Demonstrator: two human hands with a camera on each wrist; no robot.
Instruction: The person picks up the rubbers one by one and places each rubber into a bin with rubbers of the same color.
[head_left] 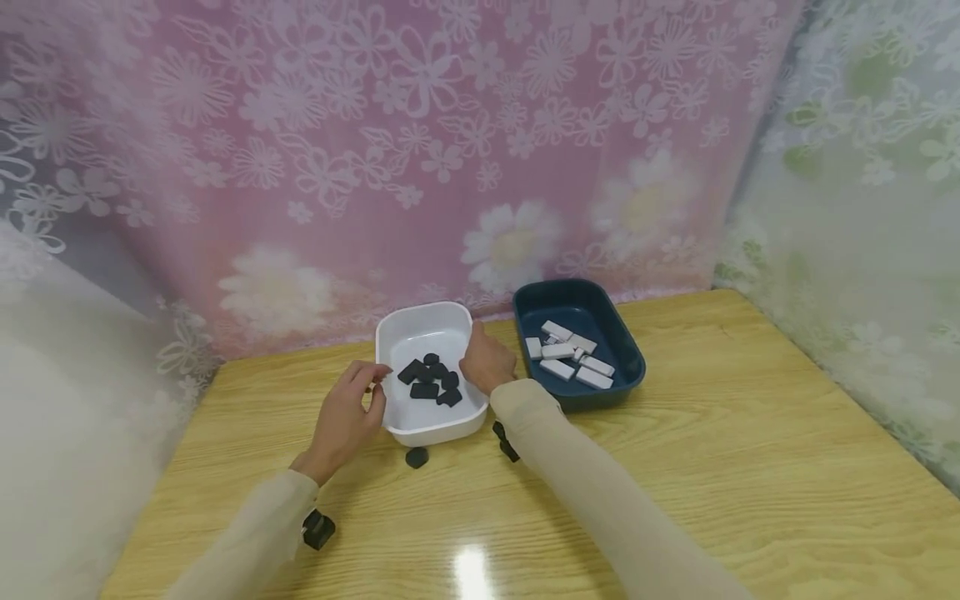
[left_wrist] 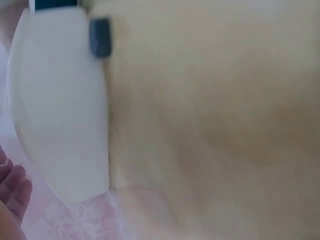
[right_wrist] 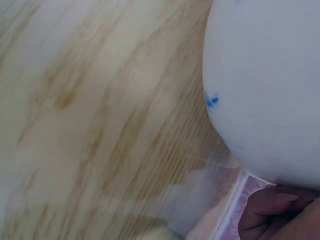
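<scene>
A white plastic tub (head_left: 435,427) holds several small black pieces (head_left: 424,390), some rectangular and some rounded. My left hand (head_left: 347,417) is at the tub's left rim with fingers loosely bent; in the left wrist view the fingers (left_wrist: 19,192) look apart from the tub wall. At the far right of the rim, my right hand (head_left: 487,360) grips the tub with curled fingers. The right wrist view shows those fingers (right_wrist: 262,205) against the tub's outer wall (right_wrist: 265,100). One loose black piece (head_left: 417,457) lies on the table just in front of the tub.
A dark blue tub (head_left: 630,367) with several white rectangular blocks (head_left: 557,369) stands to the right of the white tub. Both stand on a wood-grain table (head_left: 750,433), close to a pink floral curtain (head_left: 420,167) behind. Another pale curtain (head_left: 885,208) borders the right side.
</scene>
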